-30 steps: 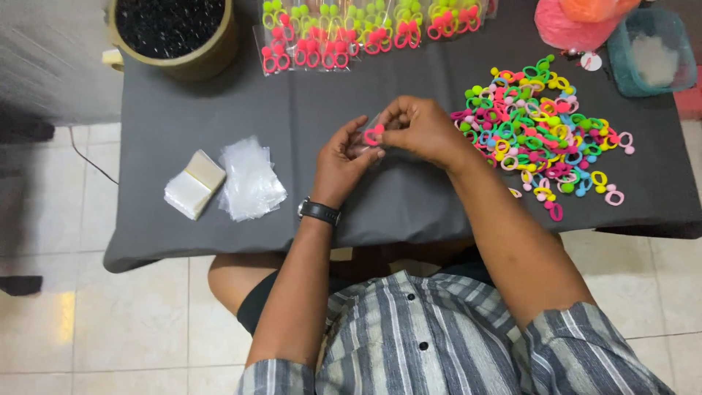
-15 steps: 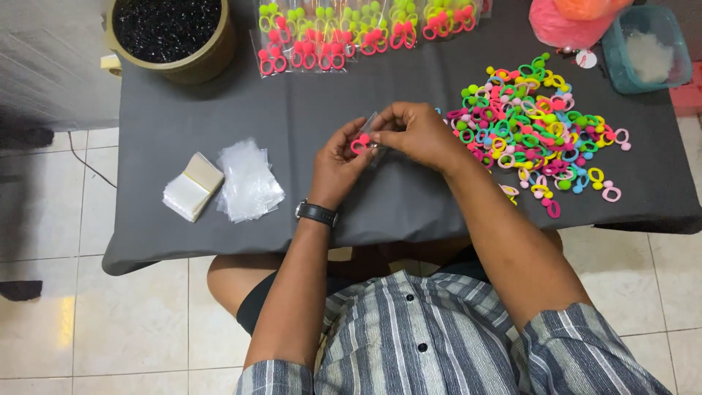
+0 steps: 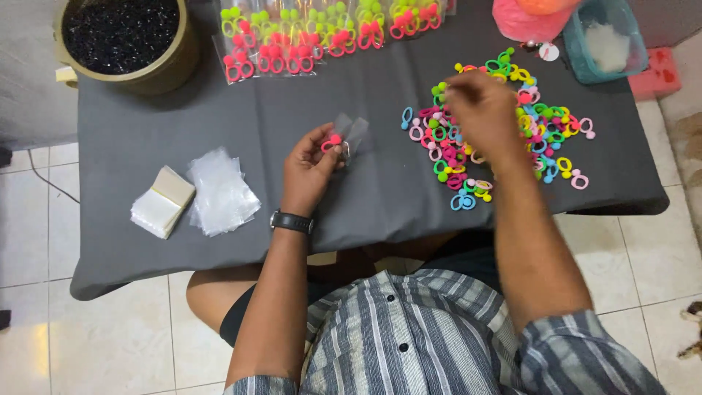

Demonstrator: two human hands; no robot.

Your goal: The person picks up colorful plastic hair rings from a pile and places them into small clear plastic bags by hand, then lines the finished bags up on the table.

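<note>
Seated person at a bench (image 3: pixel 183 139) draped in dark grey cloth, viewed from above; positions are given relative to the small clear bag (image 3: pixel 349 134) near the bench's middle. Nearest the viewer, a striped shirt (image 3: pixel 409 336) and two forearms are seen, a black wristwatch (image 3: pixel 291 222) being worn on the left. The left hand (image 3: pixel 311 164) is closed in a pinch on the bag, in which a pink loop (image 3: pixel 331 143) with a bead is lodged; the bag is held just above the cloth. Left of the bag, near the front edge, a loose heap of empty clear bags (image 3: pixel 221 192) is laid beside a stack of white cards (image 3: pixel 159 201). Right of the bag, the right hand (image 3: pixel 479 110) is lowered over a heap of coloured loops (image 3: pixel 497 124), fingers curled down into it; whether a loop is gripped cannot be told. Beyond the bag, a row of filled packets (image 3: pixel 322 33) is laid out along the far edge; far left stands a round pot of dark beads (image 3: pixel 121 36), far right a pink sack (image 3: pixel 523 18) and a teal tub (image 3: pixel 603 44). The bag is judged light, limp and slippery, best pinched at its open mouth; the loops are judged small, soft and springy, easily tangled, best lifted singly by the ring.
</note>
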